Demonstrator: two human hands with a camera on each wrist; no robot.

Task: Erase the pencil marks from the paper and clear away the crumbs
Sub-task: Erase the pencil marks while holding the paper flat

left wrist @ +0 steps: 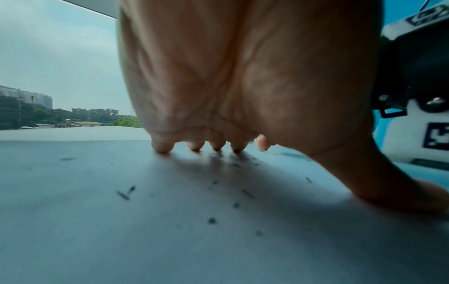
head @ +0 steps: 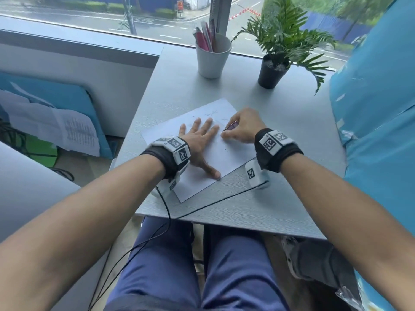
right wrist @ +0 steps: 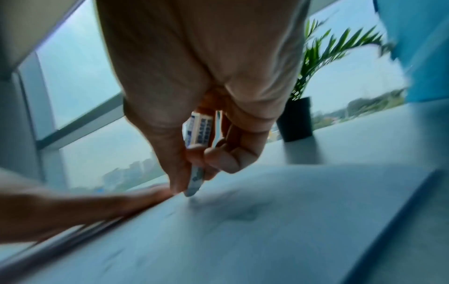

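Observation:
A white sheet of paper [head: 226,151] lies askew on the grey table [head: 280,198]. Faint pencil marks [head: 212,113] show near its far edge. My left hand [head: 199,135] lies flat on the sheet with fingers spread, pressing it down. Dark eraser crumbs [left wrist: 233,192] dot the paper [left wrist: 121,240] under the left hand [left wrist: 218,146]. My right hand [head: 241,127] pinches a small eraser [head: 231,126] in a printed sleeve, just right of the left fingertips. In the right wrist view the eraser [right wrist: 196,178] tip touches the paper [right wrist: 267,221], held between thumb and fingers of my right hand [right wrist: 194,163].
A white cup [head: 212,57] of pens stands at the table's far edge. Right of it is a potted plant [head: 272,70]. Blue plastic sheeting [head: 377,122] hangs along the right side. Cables [head: 202,207] run over the near edge. My legs are under the table.

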